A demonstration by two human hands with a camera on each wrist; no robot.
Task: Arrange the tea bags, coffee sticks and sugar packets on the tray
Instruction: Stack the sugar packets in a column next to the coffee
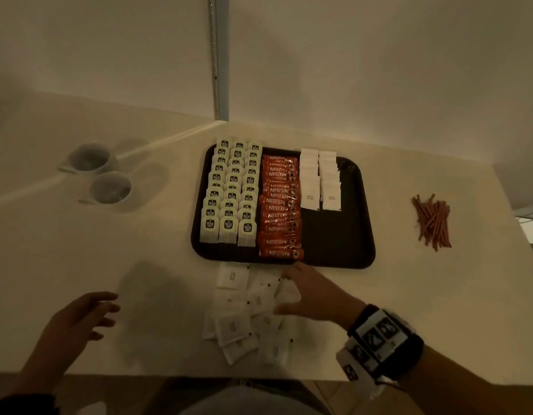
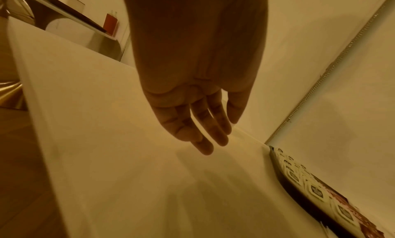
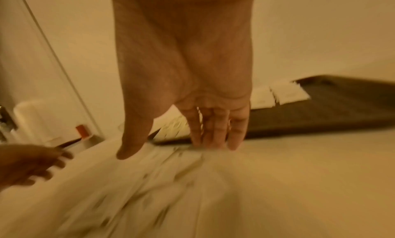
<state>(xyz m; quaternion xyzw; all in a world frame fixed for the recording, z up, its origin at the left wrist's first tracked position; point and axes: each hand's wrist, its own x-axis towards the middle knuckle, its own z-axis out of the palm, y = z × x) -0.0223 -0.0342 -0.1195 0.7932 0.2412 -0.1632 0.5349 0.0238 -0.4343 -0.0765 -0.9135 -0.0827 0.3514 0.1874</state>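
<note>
A dark tray [image 1: 334,235] on the table holds rows of tea bags [image 1: 229,193] at its left, orange coffee sticks [image 1: 278,205] in the middle and two short rows of white sugar packets [image 1: 319,181] at the back right. Loose white sugar packets [image 1: 247,313] lie heaped on the table in front of the tray. My right hand [image 1: 292,292] hovers over the heap's right side with straight fingers [image 3: 215,128] and thumb spread; the right wrist view is blurred. My left hand [image 1: 88,316] floats open and empty above bare table, left of the heap, its fingers [image 2: 200,123] loosely straight.
Two grey cups [image 1: 100,175] stand at the table's far left. A bundle of brown sticks [image 1: 433,220] lies to the right of the tray. The wall runs close behind the tray, and the table's near edge is just below the heap.
</note>
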